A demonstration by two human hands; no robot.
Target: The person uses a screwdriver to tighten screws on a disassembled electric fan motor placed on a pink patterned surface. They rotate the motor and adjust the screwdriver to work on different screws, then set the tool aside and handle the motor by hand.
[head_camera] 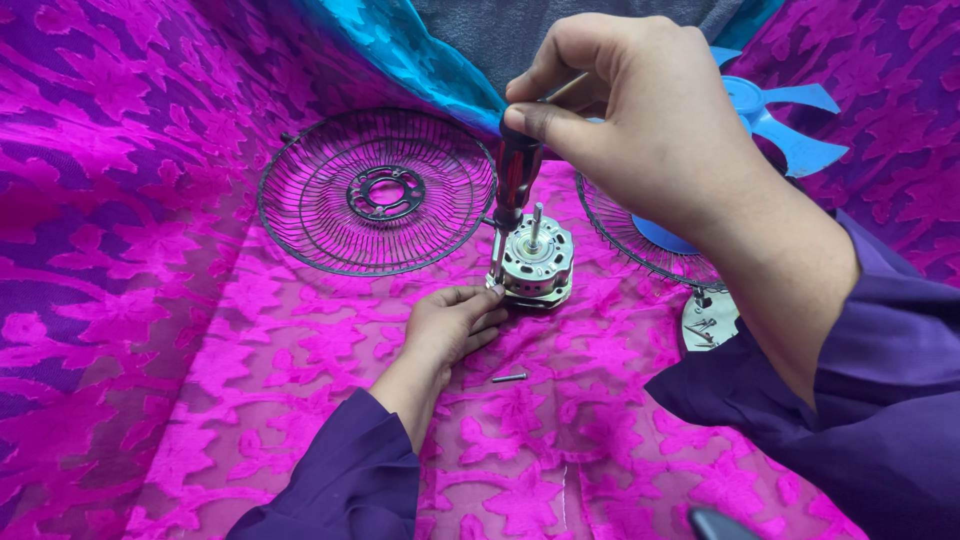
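Head view: we saw the motor (pixel 537 265) upright on the pink cloth (pixel 200 330), between two wire guards. Our right hand (pixel 640 120) gripped the screwdriver (pixel 513 185) over its edge; our left hand (pixel 450 325) steadied its base, fingers curled. A screw (pixel 509 378) lay nearby.

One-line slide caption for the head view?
Right hand drives screwdriver into fan motor; left hand steadies it.
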